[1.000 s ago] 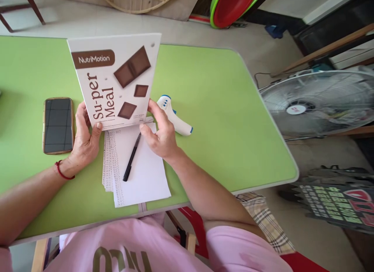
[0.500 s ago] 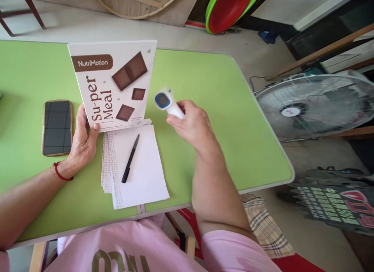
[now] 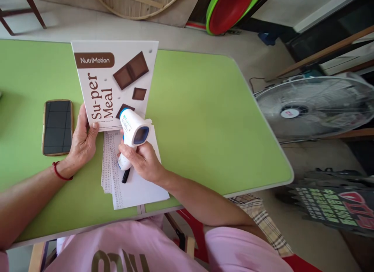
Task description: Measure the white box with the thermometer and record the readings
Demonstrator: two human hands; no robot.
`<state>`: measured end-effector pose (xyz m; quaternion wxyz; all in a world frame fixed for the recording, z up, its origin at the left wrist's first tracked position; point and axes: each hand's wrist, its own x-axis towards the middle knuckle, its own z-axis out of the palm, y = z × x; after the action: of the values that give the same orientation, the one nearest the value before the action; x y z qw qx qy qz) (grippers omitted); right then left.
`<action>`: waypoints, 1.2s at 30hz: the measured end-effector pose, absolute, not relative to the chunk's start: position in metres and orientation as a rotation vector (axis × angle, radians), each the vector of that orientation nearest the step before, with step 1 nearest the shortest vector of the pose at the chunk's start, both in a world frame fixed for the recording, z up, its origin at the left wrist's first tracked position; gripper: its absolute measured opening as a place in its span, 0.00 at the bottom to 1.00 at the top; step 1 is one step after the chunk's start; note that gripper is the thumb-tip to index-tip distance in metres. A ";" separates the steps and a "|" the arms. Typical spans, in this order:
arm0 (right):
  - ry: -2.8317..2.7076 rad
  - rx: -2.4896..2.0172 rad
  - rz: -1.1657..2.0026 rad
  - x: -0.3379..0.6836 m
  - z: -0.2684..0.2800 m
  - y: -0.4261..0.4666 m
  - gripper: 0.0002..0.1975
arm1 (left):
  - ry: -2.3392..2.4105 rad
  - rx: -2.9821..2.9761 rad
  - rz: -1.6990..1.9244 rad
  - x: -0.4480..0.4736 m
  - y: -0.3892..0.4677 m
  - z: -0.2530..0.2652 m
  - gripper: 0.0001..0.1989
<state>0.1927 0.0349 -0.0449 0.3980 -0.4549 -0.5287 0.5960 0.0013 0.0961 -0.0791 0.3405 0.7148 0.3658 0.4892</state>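
My left hand (image 3: 82, 141) grips the lower left corner of a white Su-per Meal box (image 3: 113, 79) with brown chocolate pictures, standing it upright on the green table (image 3: 204, 116). My right hand (image 3: 143, 161) holds a white and blue infrared thermometer (image 3: 133, 131) by its handle, its head pointing at the lower part of the box. Under that hand lies a stack of white printed papers (image 3: 137, 186) with a black pen (image 3: 126, 176), mostly hidden by the hand.
A dark smartphone (image 3: 57, 126) lies left of my left hand. A large floor fan (image 3: 315, 106) stands right of the table. Red and green basins (image 3: 230, 9) and a round wooden tray (image 3: 140, 1) lean beyond the far edge. A printed bag (image 3: 333, 204) lies on the floor.
My right hand left the box, picked the thermometer up from the table to the right, and brought it left over the papers, aiming it at the box. The left hand stayed put.
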 end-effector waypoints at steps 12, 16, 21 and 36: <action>-1.123 -1.152 1.546 0.194 -0.044 0.049 0.23 | 1.050 1.934 1.280 0.000 0.094 -0.077 0.26; -1.136 -1.170 1.522 0.193 -0.045 0.049 0.21 | 1.055 1.952 1.275 -0.001 0.094 -0.076 0.27; -1.120 -1.159 1.566 0.193 -0.043 0.047 0.19 | 1.031 1.898 1.260 0.001 0.094 -0.075 0.27; -1.152 -1.194 1.537 0.192 -0.041 0.047 0.18 | 1.037 1.938 1.268 0.000 0.094 -0.075 0.26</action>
<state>0.1919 0.0471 -0.0411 0.4258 -0.4778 -0.4609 0.6148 0.0002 0.0944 -0.0754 0.2975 0.7292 0.3900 0.4770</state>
